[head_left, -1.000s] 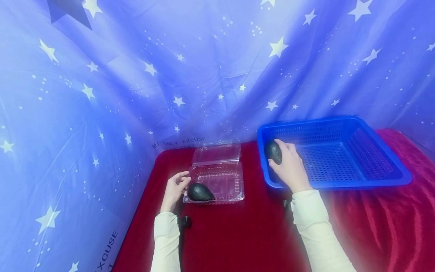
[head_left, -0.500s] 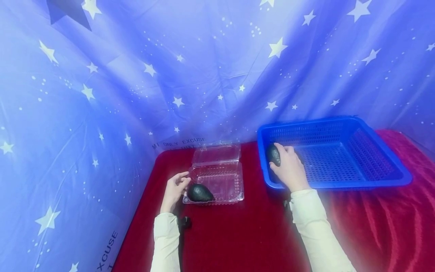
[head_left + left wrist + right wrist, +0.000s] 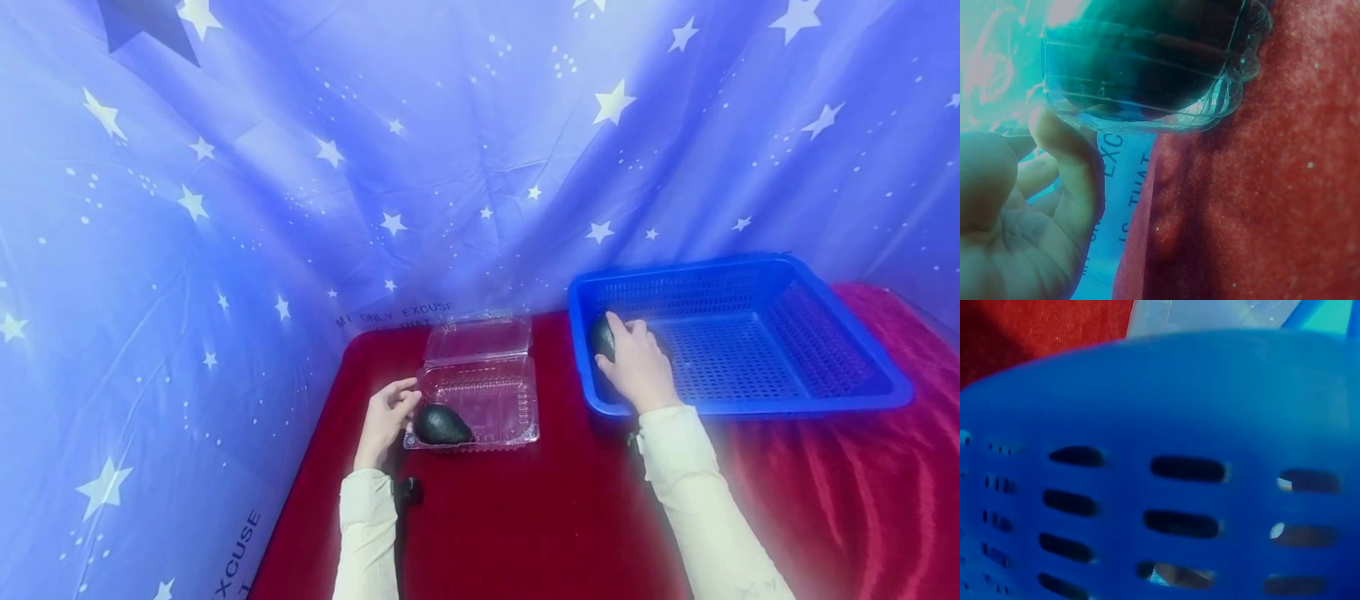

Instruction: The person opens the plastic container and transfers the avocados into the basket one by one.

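In the head view, my left hand (image 3: 386, 421) holds the left edge of a clear plastic clamshell container (image 3: 504, 400), thumb and forefinger at its rim. A dark green avocado (image 3: 442, 425) lies in the container's near left corner. The left wrist view shows the fingers (image 3: 1066, 144) against the container's wall, the dark avocado (image 3: 1141, 62) seen through it. My right hand (image 3: 641, 362) is inside the blue basket (image 3: 738, 408) at its left end, gripping another avocado (image 3: 602, 337). In the right wrist view the basket's slotted wall (image 3: 1129, 394) hides most of that hand.
The container's lid (image 3: 480, 337) stands raised at the back. A red cloth (image 3: 525, 517) covers the table. Behind and to the left hangs a blue star-patterned curtain (image 3: 480, 150). A dark shape beside the right hand is too covered to identify.
My right hand and its avocado have shifted slightly right and down within the basket. The left hand, the container and the avocado in it have stayed where they were.
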Tool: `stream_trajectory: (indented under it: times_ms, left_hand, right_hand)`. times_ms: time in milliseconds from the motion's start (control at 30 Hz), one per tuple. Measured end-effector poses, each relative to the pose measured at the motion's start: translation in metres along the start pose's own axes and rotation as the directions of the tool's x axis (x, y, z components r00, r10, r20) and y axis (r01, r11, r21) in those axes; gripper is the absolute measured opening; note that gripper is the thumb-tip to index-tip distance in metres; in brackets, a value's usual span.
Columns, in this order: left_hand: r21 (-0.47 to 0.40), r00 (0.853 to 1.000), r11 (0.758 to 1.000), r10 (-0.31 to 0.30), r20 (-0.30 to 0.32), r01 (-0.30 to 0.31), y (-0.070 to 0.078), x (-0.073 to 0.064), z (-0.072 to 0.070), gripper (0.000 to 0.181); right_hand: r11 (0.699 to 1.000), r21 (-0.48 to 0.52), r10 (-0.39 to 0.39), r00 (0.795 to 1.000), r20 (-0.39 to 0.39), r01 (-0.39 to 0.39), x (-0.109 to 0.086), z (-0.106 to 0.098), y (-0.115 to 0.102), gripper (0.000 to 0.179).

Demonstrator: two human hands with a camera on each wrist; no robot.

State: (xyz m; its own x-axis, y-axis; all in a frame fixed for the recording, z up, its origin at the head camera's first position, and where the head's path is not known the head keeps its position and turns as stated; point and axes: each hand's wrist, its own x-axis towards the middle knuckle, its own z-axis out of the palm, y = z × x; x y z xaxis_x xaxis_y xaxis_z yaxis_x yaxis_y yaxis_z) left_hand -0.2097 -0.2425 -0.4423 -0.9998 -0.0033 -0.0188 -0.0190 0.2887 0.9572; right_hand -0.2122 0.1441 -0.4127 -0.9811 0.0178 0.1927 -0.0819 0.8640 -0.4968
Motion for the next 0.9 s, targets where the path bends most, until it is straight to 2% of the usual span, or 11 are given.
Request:
stream_trajectory:
  times_ms: [133,233,400,533,633,900]
  left_hand:
    - [-0.021,1.000,1.000,-0.013,0.003,0.013,-0.001,0.002,0.000,0.040]
    - [-0.040,1.000,0.999,-0.021,0.010,0.021,-0.002,0.003,0.000,0.040]
    - [-0.056,1.000,0.998,-0.022,0.011,0.023,-0.001,0.004,0.000,0.040]
    - [-0.038,1.000,0.999,-0.021,0.007,0.021,-0.001,0.003,0.000,0.040]
    - [-0.032,1.000,0.999,-0.019,0.002,0.019,-0.001,0.002,0.000,0.040]
    - [-0.036,1.000,0.999,-0.022,-0.002,0.022,-0.002,0.002,0.000,0.039]
  right_hand:
    - [0.999,-0.047,0.002,0.999,0.053,0.001,0.001,0.001,0.005,0.067]
    - [0.998,-0.070,0.004,0.996,0.090,0.003,0.002,0.002,0.009,0.059]
    - [0.997,-0.071,-0.006,0.995,0.095,0.013,0.002,0.002,0.011,0.044]
    - [0.998,-0.064,0.001,0.995,0.103,0.006,0.002,0.001,0.010,0.042]
    - [0.998,-0.056,0.003,0.996,0.092,0.002,0.001,0.002,0.009,0.042]
    - [1.000,0.025,0.000,1.000,0.001,0.000,0.001,0.006,-0.002,0.042]
